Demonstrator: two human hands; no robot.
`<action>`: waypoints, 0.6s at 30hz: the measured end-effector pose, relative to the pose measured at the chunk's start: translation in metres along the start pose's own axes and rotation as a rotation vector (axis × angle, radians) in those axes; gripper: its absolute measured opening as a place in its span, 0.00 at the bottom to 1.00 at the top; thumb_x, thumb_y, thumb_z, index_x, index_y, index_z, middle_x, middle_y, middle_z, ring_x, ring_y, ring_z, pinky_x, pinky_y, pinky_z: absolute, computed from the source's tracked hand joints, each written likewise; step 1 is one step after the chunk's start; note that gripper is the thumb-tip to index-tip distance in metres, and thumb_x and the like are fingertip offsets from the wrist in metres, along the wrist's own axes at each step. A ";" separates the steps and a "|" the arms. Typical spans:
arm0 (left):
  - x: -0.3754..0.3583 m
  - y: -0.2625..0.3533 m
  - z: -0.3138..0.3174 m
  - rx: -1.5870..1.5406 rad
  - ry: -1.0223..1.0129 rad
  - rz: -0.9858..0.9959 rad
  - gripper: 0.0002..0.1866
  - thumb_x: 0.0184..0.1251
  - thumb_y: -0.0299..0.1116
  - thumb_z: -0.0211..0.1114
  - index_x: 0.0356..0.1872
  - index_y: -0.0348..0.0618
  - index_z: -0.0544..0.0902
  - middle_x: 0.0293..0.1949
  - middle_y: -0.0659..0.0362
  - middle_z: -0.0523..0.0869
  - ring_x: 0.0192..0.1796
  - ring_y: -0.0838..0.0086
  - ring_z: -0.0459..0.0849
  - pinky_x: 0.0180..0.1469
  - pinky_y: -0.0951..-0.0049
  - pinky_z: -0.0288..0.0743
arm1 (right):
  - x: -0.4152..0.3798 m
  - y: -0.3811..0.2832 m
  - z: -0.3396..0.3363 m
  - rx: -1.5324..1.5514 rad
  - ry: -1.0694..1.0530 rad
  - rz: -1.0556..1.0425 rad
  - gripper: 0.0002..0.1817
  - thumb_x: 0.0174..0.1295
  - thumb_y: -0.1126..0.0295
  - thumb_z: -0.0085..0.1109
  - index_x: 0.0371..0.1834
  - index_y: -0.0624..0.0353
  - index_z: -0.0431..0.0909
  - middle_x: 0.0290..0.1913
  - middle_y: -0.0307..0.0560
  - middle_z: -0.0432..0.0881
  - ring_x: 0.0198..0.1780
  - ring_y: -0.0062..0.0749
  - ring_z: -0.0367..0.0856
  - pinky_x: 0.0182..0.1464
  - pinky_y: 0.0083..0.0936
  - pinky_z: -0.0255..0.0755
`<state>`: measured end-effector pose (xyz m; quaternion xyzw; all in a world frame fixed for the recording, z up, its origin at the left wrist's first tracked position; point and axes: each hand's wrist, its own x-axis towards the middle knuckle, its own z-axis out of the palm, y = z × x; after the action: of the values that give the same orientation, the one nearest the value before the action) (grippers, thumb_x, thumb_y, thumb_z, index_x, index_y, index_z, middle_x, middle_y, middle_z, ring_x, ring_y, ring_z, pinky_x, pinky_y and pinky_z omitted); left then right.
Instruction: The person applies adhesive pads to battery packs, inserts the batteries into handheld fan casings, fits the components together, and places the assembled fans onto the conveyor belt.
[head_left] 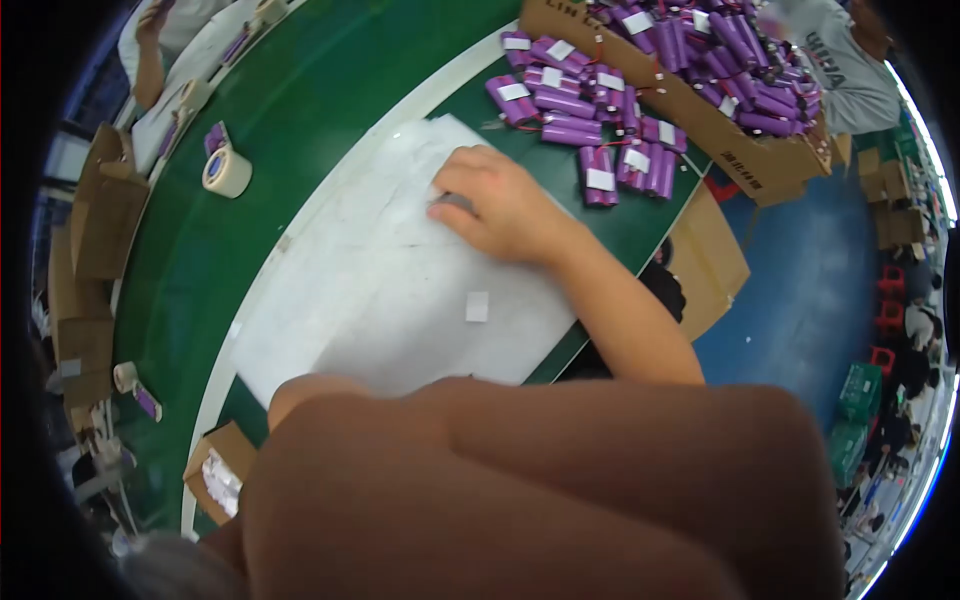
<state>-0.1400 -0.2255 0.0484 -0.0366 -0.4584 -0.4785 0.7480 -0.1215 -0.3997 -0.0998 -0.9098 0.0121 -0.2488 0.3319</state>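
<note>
My right hand (505,205) rests on a white board (370,290) with its fingers curled down and thumb and forefinger close together. A small grey patch shows between them, and I cannot make out whether it is an object or shadow. Below this hand a small white square (477,307) lies flat on the board. A very large, blurred shape, which seems to be my left hand (540,480), fills the bottom of the view close to the lens. Its fingers are not clear. Several purple battery packs (570,105) with white labels and red wires lie beyond my right hand.
A cardboard box (760,175) heaped with more purple packs stands at upper right, near a person in grey. On the green surface (290,130) sits a tape roll (227,172). A small carton (235,450) of white pieces is at lower left.
</note>
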 end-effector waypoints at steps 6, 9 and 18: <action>0.004 0.002 0.006 0.027 0.037 0.029 0.16 0.76 0.44 0.51 0.52 0.44 0.72 0.49 0.50 0.80 0.50 0.50 0.75 0.52 0.49 0.66 | -0.002 -0.001 -0.001 0.042 -0.008 0.022 0.09 0.57 0.66 0.63 0.34 0.59 0.80 0.37 0.50 0.78 0.44 0.48 0.76 0.48 0.39 0.71; 0.005 0.004 0.006 0.035 0.038 0.042 0.15 0.76 0.44 0.51 0.51 0.44 0.72 0.47 0.51 0.80 0.49 0.50 0.75 0.51 0.50 0.67 | -0.003 -0.001 -0.002 0.026 -0.024 0.023 0.09 0.57 0.66 0.63 0.34 0.59 0.79 0.37 0.50 0.78 0.44 0.48 0.76 0.49 0.39 0.71; 0.006 0.014 0.007 0.092 0.074 0.086 0.14 0.77 0.44 0.50 0.48 0.45 0.73 0.44 0.51 0.81 0.45 0.53 0.76 0.48 0.53 0.67 | -0.002 -0.002 -0.002 0.041 -0.021 0.027 0.08 0.58 0.67 0.63 0.35 0.60 0.79 0.36 0.50 0.78 0.44 0.48 0.76 0.49 0.38 0.71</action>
<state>-0.1337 -0.2185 0.0618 -0.0042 -0.4500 -0.4255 0.7852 -0.1243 -0.3987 -0.0979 -0.9051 0.0157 -0.2349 0.3540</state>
